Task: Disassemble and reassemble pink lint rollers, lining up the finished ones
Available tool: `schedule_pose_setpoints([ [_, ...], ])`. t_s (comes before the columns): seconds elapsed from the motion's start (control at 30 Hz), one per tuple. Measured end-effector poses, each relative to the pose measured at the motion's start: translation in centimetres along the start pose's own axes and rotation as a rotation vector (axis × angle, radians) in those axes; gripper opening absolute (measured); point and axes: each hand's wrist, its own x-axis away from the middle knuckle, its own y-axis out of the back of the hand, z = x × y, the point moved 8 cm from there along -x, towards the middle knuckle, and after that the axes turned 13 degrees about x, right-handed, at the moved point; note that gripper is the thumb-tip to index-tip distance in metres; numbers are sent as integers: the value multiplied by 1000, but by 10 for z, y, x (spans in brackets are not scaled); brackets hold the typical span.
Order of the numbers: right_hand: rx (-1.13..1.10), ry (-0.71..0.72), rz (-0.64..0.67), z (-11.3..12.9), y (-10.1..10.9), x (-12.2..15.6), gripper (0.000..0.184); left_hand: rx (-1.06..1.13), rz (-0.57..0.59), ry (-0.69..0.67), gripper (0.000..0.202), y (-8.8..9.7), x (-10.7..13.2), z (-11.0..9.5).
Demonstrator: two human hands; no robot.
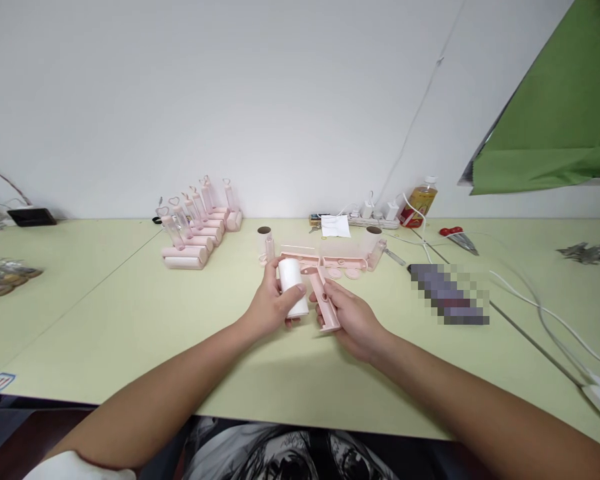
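My left hand [266,301] is closed around a white roll [291,277], tilted a little, with the thumb across its front. Just to the right, my right hand [351,313] grips a long, hollow pink plastic housing [327,308], its open side facing up. Roll and housing are held close together above the table, slightly apart. Behind my hands lie more pink housing parts [347,264] and flat pink discs [336,273]. Two more white rolls with brown cores, one a left roll [264,241] and one a right roll [373,241], stand on end near clear pinkish tubes [377,255].
Several pink rollers with clear handles [185,252] stand at the back left. A power strip [375,221], a drink bottle [420,201], red-handled pliers [459,239] and a pixelated object [447,293] are on the right. White cables [555,310] cross the table [180,347].
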Motion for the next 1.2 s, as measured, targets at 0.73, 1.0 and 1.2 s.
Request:
schedule_pose_setpoints([
  [0.73, 75, 196, 132, 22, -9, 7, 88, 76, 140, -14, 72, -5, 1, 5],
  [1.0, 105, 228, 111, 22, -7, 7, 85, 56, 234, -12, 75, -8, 2, -1],
  [1.2, 162, 313, 58, 29, -3, 9, 80, -30, 248, -54, 97, -10, 8, -7],
])
